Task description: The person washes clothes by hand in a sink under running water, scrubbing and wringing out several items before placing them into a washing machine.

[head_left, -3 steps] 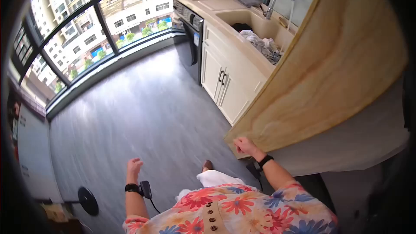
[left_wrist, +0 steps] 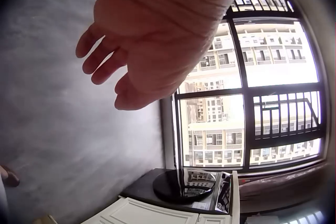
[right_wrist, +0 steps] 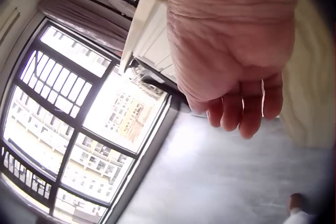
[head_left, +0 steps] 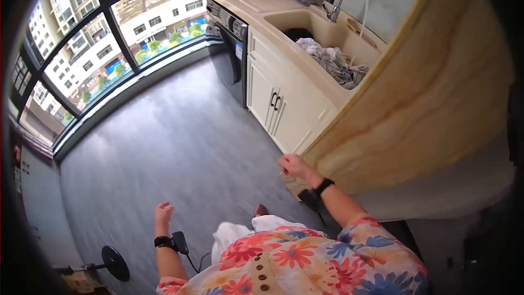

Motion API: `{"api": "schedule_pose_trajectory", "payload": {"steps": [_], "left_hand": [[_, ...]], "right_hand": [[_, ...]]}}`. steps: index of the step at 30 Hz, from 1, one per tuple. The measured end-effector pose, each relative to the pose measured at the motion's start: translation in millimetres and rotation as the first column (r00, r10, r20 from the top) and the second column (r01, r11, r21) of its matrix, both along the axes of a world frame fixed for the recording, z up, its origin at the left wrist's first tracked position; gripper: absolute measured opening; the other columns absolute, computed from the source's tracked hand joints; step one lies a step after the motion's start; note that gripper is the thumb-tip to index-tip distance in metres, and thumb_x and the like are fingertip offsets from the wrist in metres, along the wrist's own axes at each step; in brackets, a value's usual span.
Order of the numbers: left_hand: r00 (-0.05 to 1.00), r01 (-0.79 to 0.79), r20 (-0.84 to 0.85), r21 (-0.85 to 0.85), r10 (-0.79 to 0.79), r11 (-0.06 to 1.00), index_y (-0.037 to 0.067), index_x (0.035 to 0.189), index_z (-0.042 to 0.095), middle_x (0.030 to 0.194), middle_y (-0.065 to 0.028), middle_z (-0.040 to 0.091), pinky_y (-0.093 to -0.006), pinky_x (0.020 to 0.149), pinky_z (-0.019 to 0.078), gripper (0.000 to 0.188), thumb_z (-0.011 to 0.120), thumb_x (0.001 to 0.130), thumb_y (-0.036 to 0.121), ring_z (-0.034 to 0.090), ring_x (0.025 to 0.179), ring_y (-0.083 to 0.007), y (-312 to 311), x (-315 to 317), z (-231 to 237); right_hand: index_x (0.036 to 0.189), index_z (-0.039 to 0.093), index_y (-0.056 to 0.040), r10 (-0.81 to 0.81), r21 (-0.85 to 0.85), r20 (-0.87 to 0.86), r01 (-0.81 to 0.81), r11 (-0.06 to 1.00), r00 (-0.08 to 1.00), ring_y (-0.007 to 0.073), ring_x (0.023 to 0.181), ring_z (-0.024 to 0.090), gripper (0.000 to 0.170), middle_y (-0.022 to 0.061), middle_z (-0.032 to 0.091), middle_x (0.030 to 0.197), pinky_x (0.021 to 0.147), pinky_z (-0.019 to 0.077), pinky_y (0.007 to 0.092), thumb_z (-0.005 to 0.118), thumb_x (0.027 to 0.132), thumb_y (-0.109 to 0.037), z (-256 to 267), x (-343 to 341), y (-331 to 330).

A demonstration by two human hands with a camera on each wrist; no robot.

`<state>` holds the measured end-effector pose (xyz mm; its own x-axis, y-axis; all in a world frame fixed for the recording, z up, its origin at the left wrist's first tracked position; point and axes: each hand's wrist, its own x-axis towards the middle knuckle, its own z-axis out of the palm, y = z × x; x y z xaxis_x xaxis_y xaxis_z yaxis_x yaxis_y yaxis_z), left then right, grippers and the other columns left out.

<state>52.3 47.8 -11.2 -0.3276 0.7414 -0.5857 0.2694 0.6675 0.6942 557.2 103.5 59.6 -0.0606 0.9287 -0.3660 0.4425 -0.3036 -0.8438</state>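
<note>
The right hand (head_left: 295, 166) is held at the lower centre of the head view, over the near lower corner of a wooden panel (head_left: 415, 82), by which the right of the frame is filled; whether the panel is touched cannot be told. Its fingers are loosely curled, with thin gaps left between them, as is seen in the right wrist view. The left hand (head_left: 163, 217) is set at the lower left, well apart from the panel, above the grey floor (head_left: 164, 120), its fingers slightly bent and parted. The panel is faced with pale, swirling grain and shaped with a straight upper edge and a curved lower one. Beyond it, at the upper right, crumpled grey and white clothes (head_left: 330, 59) are heaped in a smooth beige sink (head_left: 326, 30), into which water is poured from a curved, chromed faucet (head_left: 332, 15). The white cabinet (head_left: 308, 109) below is fitted with raised panelled doors and dark handles.
</note>
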Motion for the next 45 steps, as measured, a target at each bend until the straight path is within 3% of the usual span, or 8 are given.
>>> {"api": "schedule_pose_trajectory", "payload": {"steps": [10, 16, 23, 24, 26, 28, 32, 45], "left_hand": [[0.981, 0.108, -0.155, -0.077, -0.119, 0.991, 0.001, 0.108, 0.056, 0.068, -0.0024, 0.054, -0.0251, 0.046, 0.0373, 0.040, 0.061, 0.070, 0.012, 0.048, 0.055, -0.0106, 251, -45, 31], [0.838, 0.543, -0.200, 0.197, -0.508, 0.817, -0.004, 0.109, 0.055, 0.073, -0.0020, 0.056, -0.0232, 0.054, 0.0398, 0.042, 0.060, 0.070, 0.012, 0.049, 0.060, -0.0094, 487, -8, 50], [0.596, 0.770, -0.336, 0.495, -0.729, 0.402, -0.001, 0.109, 0.056, 0.090, -0.0079, 0.062, -0.0263, 0.070, 0.0446, 0.038, 0.060, 0.073, 0.009, 0.056, 0.080, -0.0133, 659, 168, 174], [0.558, 0.788, -0.366, 0.515, -0.745, 0.337, 0.000, 0.110, 0.057, 0.092, -0.0093, 0.062, -0.0270, 0.071, 0.0449, 0.039, 0.061, 0.073, 0.009, 0.056, 0.083, -0.0146, 675, 189, 188], [0.477, 0.846, -0.435, 0.464, -0.764, 0.264, 0.000, 0.110, 0.057, 0.096, -0.0102, 0.062, -0.0278, 0.071, 0.0453, 0.039, 0.061, 0.072, 0.008, 0.056, 0.086, -0.0159, 689, 242, 237], [0.459, 0.836, -0.390, 0.493, -0.799, 0.240, 0.001, 0.111, 0.056, 0.101, -0.0085, 0.061, -0.0266, 0.070, 0.0445, 0.039, 0.061, 0.072, 0.006, 0.054, 0.090, -0.0151, 708, 280, 260], [0.314, 0.888, -0.513, 0.456, -0.799, 0.056, 0.004, 0.111, 0.057, 0.102, -0.0055, 0.061, -0.0279, 0.074, 0.0415, 0.040, 0.061, 0.071, 0.008, 0.053, 0.093, -0.0137, 737, 346, 318], [-0.169, 0.727, -0.742, 0.351, -0.648, -0.591, 0.001, 0.101, 0.058, 0.094, -0.0114, 0.060, -0.0329, 0.077, 0.0426, 0.034, 0.060, 0.067, 0.009, 0.056, 0.088, -0.0249, 778, 565, 399]], "right_hand": [[0.077, 0.057, -0.0038, -0.034, 0.268, -0.259, 0.105, 0.958, 0.965, 0.0080, 0.056, 0.055, 0.023, 0.0021, 0.058, 0.067, 0.045, 0.0407, 0.0219, 0.052, 0.086, -0.024, 131, -55, 306], [0.089, 0.060, -0.0036, -0.217, 0.354, -0.175, 0.267, 0.896, 0.960, 0.0103, 0.060, 0.057, 0.025, 0.0030, 0.058, 0.074, 0.043, 0.0441, 0.0248, 0.053, 0.084, -0.027, 199, 22, 416], [0.111, 0.056, -0.0079, -0.323, 0.112, 0.343, 0.303, 0.946, 0.882, 0.0183, 0.075, 0.059, 0.046, 0.0080, 0.059, 0.096, 0.048, 0.0502, 0.0298, 0.060, 0.074, -0.035, 215, 163, 420], [0.122, 0.045, -0.0050, -0.241, 0.019, 0.448, 0.261, 0.965, 0.861, 0.0108, 0.068, 0.053, 0.056, 0.0057, 0.055, 0.090, 0.042, 0.0464, 0.0268, 0.061, 0.075, -0.031, 209, 181, 416], [0.125, 0.042, -0.0059, -0.148, -0.205, 0.546, 0.302, 0.931, 0.825, 0.0180, 0.078, 0.058, 0.067, 0.0103, 0.057, 0.098, 0.057, 0.0519, 0.0344, 0.065, 0.070, -0.036, 192, 204, 409], [0.127, 0.039, -0.0053, 0.019, -0.093, 0.698, 0.065, 0.994, 0.716, 0.0284, 0.095, 0.057, 0.078, 0.0161, 0.056, 0.105, 0.080, 0.0481, 0.0390, 0.069, 0.065, -0.040, 137, 239, 400], [0.129, 0.031, -0.0024, 0.013, -0.196, 0.734, 0.193, 0.962, 0.679, 0.0391, 0.108, 0.046, 0.093, 0.0260, 0.044, 0.117, 0.091, 0.0401, 0.0392, 0.075, 0.057, -0.041, 108, 231, 400], [0.099, 0.059, -0.0043, -0.502, 0.168, 0.464, 0.484, 0.859, 0.730, 0.0306, 0.085, 0.059, 0.045, 0.0154, 0.062, 0.088, 0.076, 0.0468, 0.0390, 0.068, 0.060, -0.025, 162, 291, 374]]}}
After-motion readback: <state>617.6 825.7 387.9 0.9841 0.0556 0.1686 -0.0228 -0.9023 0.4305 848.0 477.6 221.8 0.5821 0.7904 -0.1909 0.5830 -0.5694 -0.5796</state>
